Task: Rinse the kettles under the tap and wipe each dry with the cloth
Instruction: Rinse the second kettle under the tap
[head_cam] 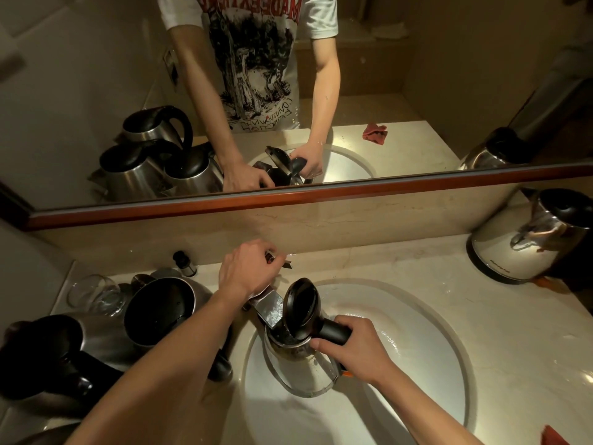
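Head view: right hand [349,351] grips kettle [301,370] handle; left hand [248,268] curled over hidden tap

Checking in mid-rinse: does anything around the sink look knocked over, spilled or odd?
Yes: one kettle at the left edge of the counter lies tipped on its side beside the sink, and a drinking glass behind it lies on its side too.

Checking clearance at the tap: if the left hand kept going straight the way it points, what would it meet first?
Probably the marble backsplash below the mirror. The left hand already grips the tap handle, pointing toward the wall; depth is unclear.
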Demonstrator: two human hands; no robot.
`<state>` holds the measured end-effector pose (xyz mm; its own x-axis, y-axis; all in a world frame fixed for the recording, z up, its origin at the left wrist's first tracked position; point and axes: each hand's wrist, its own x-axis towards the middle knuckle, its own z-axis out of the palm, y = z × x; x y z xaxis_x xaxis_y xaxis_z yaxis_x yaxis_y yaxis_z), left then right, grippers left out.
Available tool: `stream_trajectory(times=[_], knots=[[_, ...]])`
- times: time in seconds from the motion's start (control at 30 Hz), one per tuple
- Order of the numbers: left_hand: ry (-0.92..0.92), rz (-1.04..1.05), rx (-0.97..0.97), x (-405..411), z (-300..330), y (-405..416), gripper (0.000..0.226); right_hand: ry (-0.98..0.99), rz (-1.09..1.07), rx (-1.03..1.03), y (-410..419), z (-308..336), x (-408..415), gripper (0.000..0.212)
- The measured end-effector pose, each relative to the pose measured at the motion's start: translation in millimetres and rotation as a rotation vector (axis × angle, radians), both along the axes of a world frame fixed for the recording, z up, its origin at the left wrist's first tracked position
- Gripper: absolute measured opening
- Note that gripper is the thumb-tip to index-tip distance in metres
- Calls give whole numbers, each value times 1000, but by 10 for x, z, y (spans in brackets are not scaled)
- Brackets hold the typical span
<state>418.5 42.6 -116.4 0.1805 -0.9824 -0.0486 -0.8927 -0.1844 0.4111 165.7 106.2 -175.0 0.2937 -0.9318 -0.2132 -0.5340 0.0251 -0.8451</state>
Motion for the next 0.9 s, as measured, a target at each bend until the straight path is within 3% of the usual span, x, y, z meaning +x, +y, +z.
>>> stream_trajectory(times=[0.9], knots=[[0,-11,-11,0,-18,-7,39,-2,-10,4,21,-27,-10,48]])
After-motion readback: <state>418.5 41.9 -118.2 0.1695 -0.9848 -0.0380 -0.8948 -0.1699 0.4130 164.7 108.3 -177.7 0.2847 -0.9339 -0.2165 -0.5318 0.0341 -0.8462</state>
